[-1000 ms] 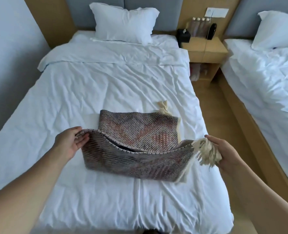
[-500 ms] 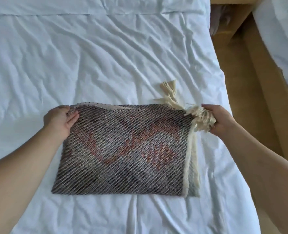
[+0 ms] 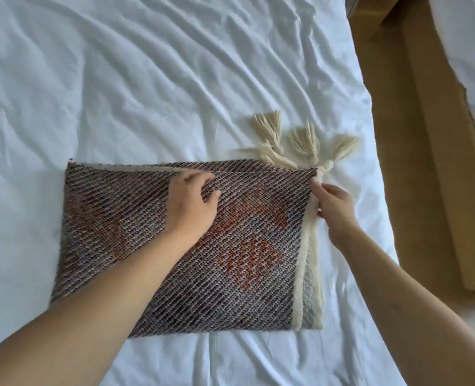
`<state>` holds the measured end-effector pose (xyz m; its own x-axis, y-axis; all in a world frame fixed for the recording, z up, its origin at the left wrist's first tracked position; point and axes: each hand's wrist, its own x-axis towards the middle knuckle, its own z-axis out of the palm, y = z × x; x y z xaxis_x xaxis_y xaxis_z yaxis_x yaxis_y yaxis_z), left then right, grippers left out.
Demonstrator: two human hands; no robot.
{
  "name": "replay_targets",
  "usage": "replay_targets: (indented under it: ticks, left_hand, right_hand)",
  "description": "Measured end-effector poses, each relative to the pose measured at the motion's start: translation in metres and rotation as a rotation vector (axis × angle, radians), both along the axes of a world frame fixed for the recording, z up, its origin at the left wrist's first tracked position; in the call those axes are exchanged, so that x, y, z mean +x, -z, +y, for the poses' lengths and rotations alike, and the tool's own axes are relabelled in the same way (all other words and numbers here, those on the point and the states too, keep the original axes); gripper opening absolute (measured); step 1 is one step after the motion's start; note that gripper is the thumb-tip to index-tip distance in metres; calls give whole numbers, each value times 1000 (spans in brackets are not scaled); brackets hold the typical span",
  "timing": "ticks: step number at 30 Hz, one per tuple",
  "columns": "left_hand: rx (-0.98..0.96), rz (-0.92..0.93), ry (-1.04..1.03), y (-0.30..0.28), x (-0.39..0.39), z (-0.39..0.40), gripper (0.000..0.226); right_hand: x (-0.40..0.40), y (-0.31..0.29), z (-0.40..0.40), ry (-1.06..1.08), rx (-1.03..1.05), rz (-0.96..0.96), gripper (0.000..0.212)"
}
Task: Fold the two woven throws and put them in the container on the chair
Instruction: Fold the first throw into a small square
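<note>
Head view: 1 folded woven throw [image 3: 247,260] lies flat on the white bed [image 3: 147,79]. Left hand [image 3: 193,203] presses on its top w/ fingers spread, loose. Right hand [image 3: 335,203] pinches the throw's cream edge near 3 tassels [image 3: 303,142].

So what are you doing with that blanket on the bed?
A person is folding a woven throw on a white bed. The throw lies folded into a flat rectangle. The left hand presses down on top of it, fingers spread, while the right hand pinches the cream edge at the right side, just below the tassels. No chair, container or second throw shows in this view, so putting it away is not yet done.
</note>
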<state>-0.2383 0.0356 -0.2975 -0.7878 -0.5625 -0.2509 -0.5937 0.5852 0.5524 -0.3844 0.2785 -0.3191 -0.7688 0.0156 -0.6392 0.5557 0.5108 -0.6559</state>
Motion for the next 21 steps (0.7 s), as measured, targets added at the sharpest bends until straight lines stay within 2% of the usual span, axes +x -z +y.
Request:
replay_targets:
  ticks: [2, 4, 7, 8, 9, 11, 13, 14, 15, 17, 18, 20, 21]
  left_hand:
    - [-28, -24, 158, 5, -14, 16, 45]
    - [-40, -76, 301, 8, -29, 26, 58]
    - [-30, -121, 408, 13, -52, 32, 77]
    - [-16, -121, 433, 14, -58, 33, 81]
    - [-9, -105, 470, 15, -61, 33, 81]
    - [-32, -43, 570, 19, -57, 35, 59]
    - [-79, 1, 627, 28, -43, 33, 37]
    - [-83, 0, 622, 32, -36, 32, 35]
    - [-78, -10, 613, 36, -29, 31, 36]
    - [-98, 10, 624, 43, -22, 30, 35]
    - [-114, 23, 628, 44, -20, 31, 34]
    - [-133, 19, 612, 45, -20, 35, 36]
    - [-133, 9, 598, 44, -19, 37, 36]
  right_hand:
    - [4, 0, -2, -69, 68, 58, 61]
    - [8, -2, -7, -85, 58, 130, 41]
    - [26, -11, -13, -321, 169, 474, 15]
    - [36, -10, -14, -431, 133, 591, 10]
    - [45, -8, -13, -561, 75, 678, 15]
    - [55, -2, -9, -845, -78, 784, 37]
    - [53, -1, -7, -961, -189, 751, 48]
    - [47, -1, -6, -852, -214, 655, 51]
    - [40, -2, -6, -645, -217, 520, 54]
    - [22, -7, -11, -242, -52, 386, 53]
    - [12, -8, -13, -148, 61, 372, 44]
    - [-6, -6, -19, -167, 172, 270, 26]
    - [-12, -5, -23, -214, 173, 217, 28]
